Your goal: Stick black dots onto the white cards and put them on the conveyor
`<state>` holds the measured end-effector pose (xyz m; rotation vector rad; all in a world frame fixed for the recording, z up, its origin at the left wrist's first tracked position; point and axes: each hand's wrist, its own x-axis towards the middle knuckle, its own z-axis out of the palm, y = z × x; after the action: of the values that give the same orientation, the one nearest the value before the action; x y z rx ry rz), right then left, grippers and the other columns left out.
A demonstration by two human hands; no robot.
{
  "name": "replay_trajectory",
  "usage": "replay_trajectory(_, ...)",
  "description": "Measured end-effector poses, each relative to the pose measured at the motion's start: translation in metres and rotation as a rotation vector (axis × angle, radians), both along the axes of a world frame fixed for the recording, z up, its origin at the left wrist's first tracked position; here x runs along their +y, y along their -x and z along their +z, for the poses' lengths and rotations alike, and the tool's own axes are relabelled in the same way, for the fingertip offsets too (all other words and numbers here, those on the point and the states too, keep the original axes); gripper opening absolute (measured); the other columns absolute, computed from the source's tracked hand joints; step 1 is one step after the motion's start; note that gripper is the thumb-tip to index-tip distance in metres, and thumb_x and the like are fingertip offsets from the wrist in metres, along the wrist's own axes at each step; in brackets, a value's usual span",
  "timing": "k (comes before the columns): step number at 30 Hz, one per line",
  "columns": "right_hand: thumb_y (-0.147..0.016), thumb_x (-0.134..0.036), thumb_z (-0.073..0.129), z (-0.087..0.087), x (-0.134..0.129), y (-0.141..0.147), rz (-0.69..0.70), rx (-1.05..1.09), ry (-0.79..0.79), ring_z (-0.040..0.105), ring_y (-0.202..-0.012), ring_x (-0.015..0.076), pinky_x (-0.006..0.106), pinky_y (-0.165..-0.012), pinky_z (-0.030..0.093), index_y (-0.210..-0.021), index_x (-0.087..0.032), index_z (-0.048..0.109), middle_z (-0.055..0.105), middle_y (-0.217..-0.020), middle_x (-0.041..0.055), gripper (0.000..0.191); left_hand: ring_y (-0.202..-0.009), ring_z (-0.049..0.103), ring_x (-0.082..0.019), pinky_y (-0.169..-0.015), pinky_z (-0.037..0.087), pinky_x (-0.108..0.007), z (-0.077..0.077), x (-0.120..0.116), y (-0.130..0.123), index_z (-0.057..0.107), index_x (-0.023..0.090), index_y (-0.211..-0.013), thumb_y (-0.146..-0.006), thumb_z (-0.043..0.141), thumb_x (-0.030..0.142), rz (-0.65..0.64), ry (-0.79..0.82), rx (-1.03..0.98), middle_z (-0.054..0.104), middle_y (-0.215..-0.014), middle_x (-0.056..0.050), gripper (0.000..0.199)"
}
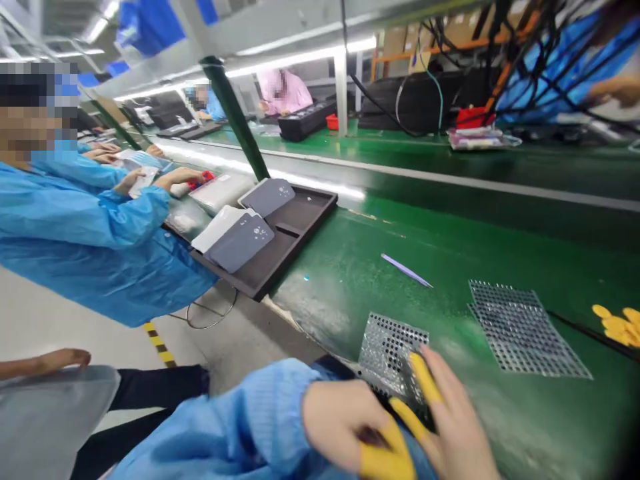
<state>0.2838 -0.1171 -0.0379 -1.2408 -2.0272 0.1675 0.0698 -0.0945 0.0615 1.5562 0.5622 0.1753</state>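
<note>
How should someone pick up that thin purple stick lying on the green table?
The purple stick lies flat and alone on the green table, slanting away to the left. Probably best to pinch it from above at its middle, fingertips on its two long sides, since it is too thin and low to wrap a hand around. Its right tip looks pointed, so stay off that end.

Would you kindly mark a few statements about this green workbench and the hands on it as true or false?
1. The right hand touches a perforated silver sheet. True.
2. A second perforated silver sheet lies flat, apart from the hands. True.
3. The fingertip covers are red. False: yellow.
4. The thin purple stick lies inside the dark tray. False: it lies on the green workbench.
5. The neighbouring person's sleeve is pink. False: blue.
</note>
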Motion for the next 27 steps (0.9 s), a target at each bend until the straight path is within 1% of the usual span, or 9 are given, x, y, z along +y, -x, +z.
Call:
replay_trajectory(1,-0.09,-0.036,0.054,0.0,-0.005,0.012,0.038,-0.094,0.007,0.05,-0.127,0.0317,0.049,-0.097,0.049,-0.13,-0.02,0.052,0.05,-0.14,0.0132,0.043,-0.051,0.059,-0.015,-0.056,0.052,-0.025,-0.006,-0.007,0.021,0.075,0.016,-0.087,-0.08,0.057,0.057,0.122,0.17,0.053,0.065,-0.057,-0.004,0.046)
replay_trajectory(2,-0.092,-0.03,0.052,0.001,-0.008,0.023,0.057,-0.161,0.014,0.047,-0.129,0.0309,0.049,-0.098,0.049,-0.129,-0.02,0.052,0.049,-0.141,0.0136,0.039,-0.046,0.056,-0.015,-0.051,0.05,-0.025,-0.014,-0.012,0.037,0.074,0.015,-0.078,-0.076,0.061,0.06,0.339,0.274,0.104,0.063,-0.051,-0.003,0.047)
replay_trajectory(4,-0.091,-0.02,0.052,0.003,-0.011,0.035,0.068,-0.184,0.003,0.045,-0.132,0.0286,0.047,-0.099,0.049,-0.124,-0.018,0.055,0.051,-0.138,0.0147,0.033,-0.049,0.058,-0.014,-0.054,0.05,-0.025,-0.036,-0.018,0.056,0.071,0.015,-0.071,-0.076,0.059,0.062,0.526,0.345,0.157,0.066,-0.055,-0.004,0.049)
replay_trajectory(7,-0.09,-0.015,0.054,0.008,-0.011,0.035,0.052,-0.142,-0.005,0.044,-0.133,0.0265,0.045,-0.101,0.048,-0.122,-0.013,0.056,0.056,-0.133,0.0172,0.032,-0.068,0.067,-0.018,-0.068,0.053,-0.028,-0.064,-0.018,0.055,0.071,0.016,-0.072,-0.07,0.065,0.063,0.65,0.41,0.145,0.074,-0.074,-0.008,0.047)
replay_trajectory(9,-0.09,-0.016,0.053,0.012,-0.012,0.03,0.07,-0.15,0.022,0.043,-0.134,0.0254,0.046,-0.103,0.046,-0.123,-0.013,0.055,0.056,-0.133,0.0175,0.033,-0.071,0.069,-0.022,-0.069,0.054,-0.031,-0.07,-0.014,0.043,0.072,0.015,-0.074,-0.065,0.067,0.065,0.689,0.47,0.118,0.075,-0.077,-0.01,0.051)
replay_trajectory(13,-0.093,-0.019,0.049,0.025,-0.013,0.018,0.202,-0.217,0.086,0.04,-0.135,0.025,0.051,-0.105,0.042,-0.124,-0.016,0.056,0.052,-0.137,0.0159,0.032,-0.069,0.07,-0.023,-0.059,0.053,-0.029,-0.058,-0.002,0.022,0.072,0.013,-0.083,-0.067,0.073,0.053,0.776,0.493,0.091,0.076,-0.078,-0.011,0.042)
replay_trajectory(17,-0.091,-0.03,0.054,0.039,-0.008,0.014,0.26,-0.128,0.19,0.041,-0.134,0.0273,0.055,-0.106,0.039,-0.131,-0.018,0.048,0.051,-0.138,0.0152,0.042,-0.083,0.07,-0.023,-0.072,0.055,-0.031,-0.046,0.005,0.014,0.071,0.014,-0.092,-0.068,0.077,0.043,0.849,0.464,0.044,0.076,-0.09,-0.009,0.039)
replay_trajectory(22,-0.089,-0.013,0.055,0.05,0.013,0.035,0.128,0.253,0.15,0.061,-0.103,0.0183,0.037,-0.088,0.055,-0.12,-0.023,0.055,0.065,-0.11,0.0085,0.032,-0.082,0.07,-0.023,-0.083,0.055,-0.035,-0.046,0.008,0.01,0.071,0.013,-0.098,-0.074,0.073,0.044,0.827,0.432,-0.036,0.076,-0.088,-0.008,0.04)
replay_trajectory(27,-0.089,-0.008,0.048,0.042,0.027,0.051,0.186,0.182,0.093,0.062,-0.103,0.0206,0.035,-0.086,0.057,-0.117,-0.02,0.057,0.064,-0.11,0.0106,0.032,-0.076,0.069,-0.02,-0.075,0.056,-0.033,-0.043,0.006,0.004,0.069,0.015,-0.109,-0.081,0.063,0.049,0.77,0.295,-0.108,0.074,-0.091,-0.008,0.044)
